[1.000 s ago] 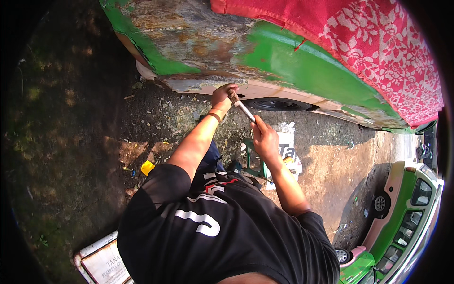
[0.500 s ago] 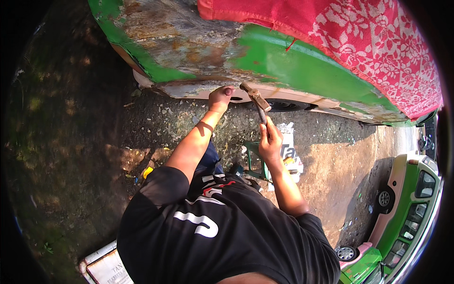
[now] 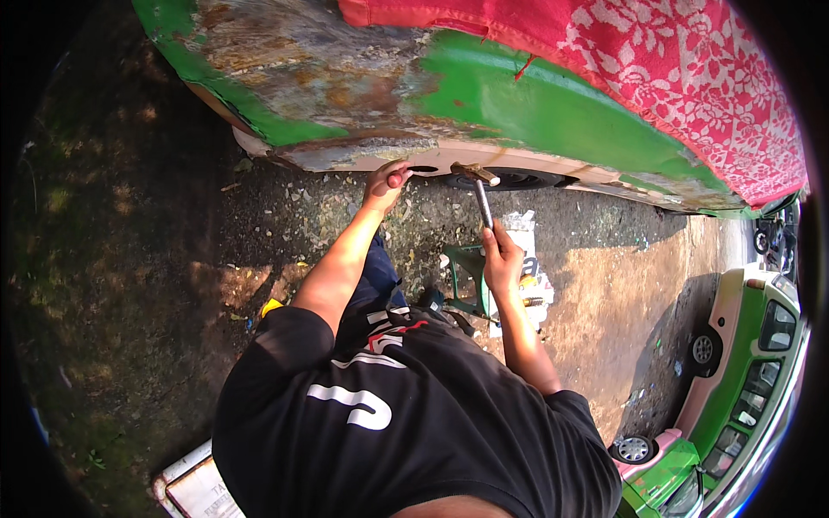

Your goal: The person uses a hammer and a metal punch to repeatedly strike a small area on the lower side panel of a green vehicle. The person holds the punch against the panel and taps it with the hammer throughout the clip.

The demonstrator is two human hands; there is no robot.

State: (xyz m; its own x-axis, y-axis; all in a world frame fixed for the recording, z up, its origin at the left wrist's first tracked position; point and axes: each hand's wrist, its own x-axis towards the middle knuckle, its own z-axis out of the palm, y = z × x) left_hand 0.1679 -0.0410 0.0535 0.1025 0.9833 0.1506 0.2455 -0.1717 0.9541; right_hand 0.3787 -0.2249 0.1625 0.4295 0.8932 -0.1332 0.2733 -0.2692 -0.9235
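Observation:
My left hand (image 3: 383, 185) is closed on a small thin tool, mostly hidden by the fingers, just below the pale lower panel of a green, rusted vehicle body (image 3: 484, 86), beside a dark oval opening (image 3: 421, 170). My right hand (image 3: 503, 255) grips the metal shaft of a hammer (image 3: 479, 175), whose head is raised to the right of my left hand, in front of a dark wheel (image 3: 527, 180). A pink floral cloth (image 3: 673, 95) is draped over the vehicle's body.
A green stool (image 3: 471, 281) stands below my hands, with white paper or sacking (image 3: 520, 226) beside it. A white board (image 3: 199, 479) lies at lower left. A green and pink van (image 3: 734, 380) is parked at right. Debris is strewn on the ground (image 3: 294, 216).
The hammer's head has swung away from my left hand toward the right. My left hand has shifted a little left and down.

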